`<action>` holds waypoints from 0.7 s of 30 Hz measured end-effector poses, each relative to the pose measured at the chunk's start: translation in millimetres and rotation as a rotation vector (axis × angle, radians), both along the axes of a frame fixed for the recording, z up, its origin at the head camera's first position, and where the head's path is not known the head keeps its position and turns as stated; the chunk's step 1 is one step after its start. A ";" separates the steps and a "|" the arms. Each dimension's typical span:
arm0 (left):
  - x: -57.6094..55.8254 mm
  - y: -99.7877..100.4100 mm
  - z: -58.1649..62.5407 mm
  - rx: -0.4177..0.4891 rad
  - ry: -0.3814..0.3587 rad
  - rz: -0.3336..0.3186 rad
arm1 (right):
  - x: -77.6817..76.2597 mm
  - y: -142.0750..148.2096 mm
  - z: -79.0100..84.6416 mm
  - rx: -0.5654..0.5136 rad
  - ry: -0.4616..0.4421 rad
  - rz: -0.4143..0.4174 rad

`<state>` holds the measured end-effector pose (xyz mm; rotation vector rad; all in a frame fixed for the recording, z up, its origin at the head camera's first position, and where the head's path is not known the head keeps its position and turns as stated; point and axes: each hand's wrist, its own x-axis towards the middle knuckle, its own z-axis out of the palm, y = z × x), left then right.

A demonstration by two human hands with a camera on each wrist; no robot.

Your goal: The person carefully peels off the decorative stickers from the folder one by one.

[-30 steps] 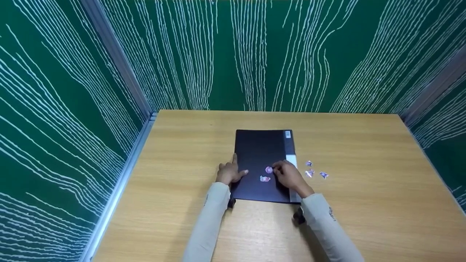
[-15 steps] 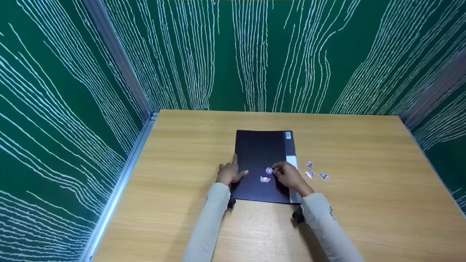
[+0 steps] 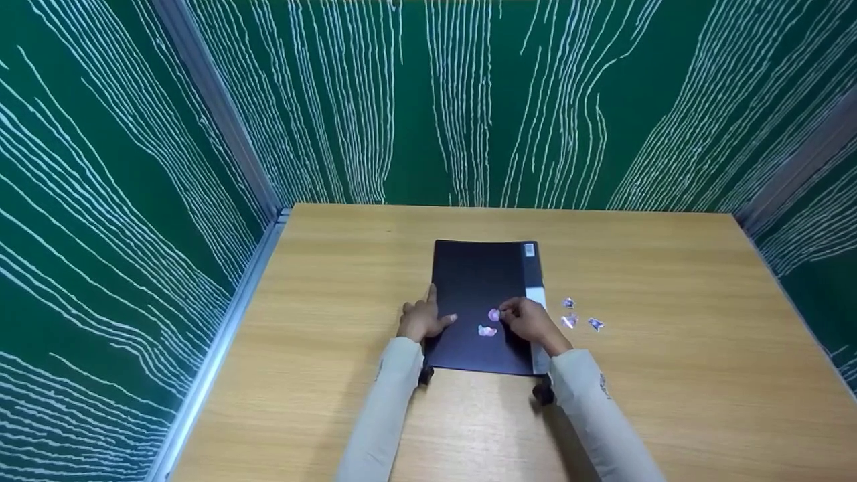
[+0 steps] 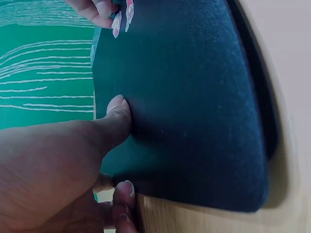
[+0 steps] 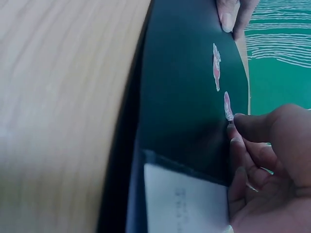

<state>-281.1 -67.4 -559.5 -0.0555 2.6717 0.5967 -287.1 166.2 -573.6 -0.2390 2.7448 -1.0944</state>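
Note:
A black folder [image 3: 475, 274] lies on the table, its light label strip [image 5: 187, 204] along the right side. My left hand [image 3: 422, 319] rests at its left edge, index finger stretched along that edge. In the left wrist view the left thumb [image 4: 116, 119] presses on the cover, the other fingers at the edge. My right hand [image 3: 532, 326] pinches the right rim of a round pink sticker [image 3: 494, 314] on the cover, thumb and fingertip together in the right wrist view. A second, pink-and-white sticker [image 3: 487, 331] lies just below it, touched by neither hand.
Three small shiny cutouts, one of them a pale sticker [image 3: 570, 320], lie on the wooden table [image 3: 669, 395] right of the folder. A barcode label [image 3: 529, 250] sits at the folder's top right. Green walls with white lines [image 3: 408, 134] stand behind and beside the table.
My right wrist and sleeve have shifted slightly to the left, while its fingertips stay at the round sticker. The left hand and the folder have not visibly moved.

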 end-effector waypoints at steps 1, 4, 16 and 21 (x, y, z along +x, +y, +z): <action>0.2 0.0 0.0 -0.002 0.000 0.000 | -0.1 -0.3 -0.2 -0.001 -0.006 -0.008; -0.1 0.0 0.4 -0.030 -0.007 -0.012 | -0.7 -0.8 -1.9 0.003 0.019 -0.013; -0.3 -0.3 0.3 -0.038 -0.002 -0.014 | -1.5 -8.0 -0.2 0.043 0.035 -0.070; -0.1 0.0 1.1 -0.023 0.002 -0.009 | -2.0 -8.6 2.1 0.051 0.042 -0.077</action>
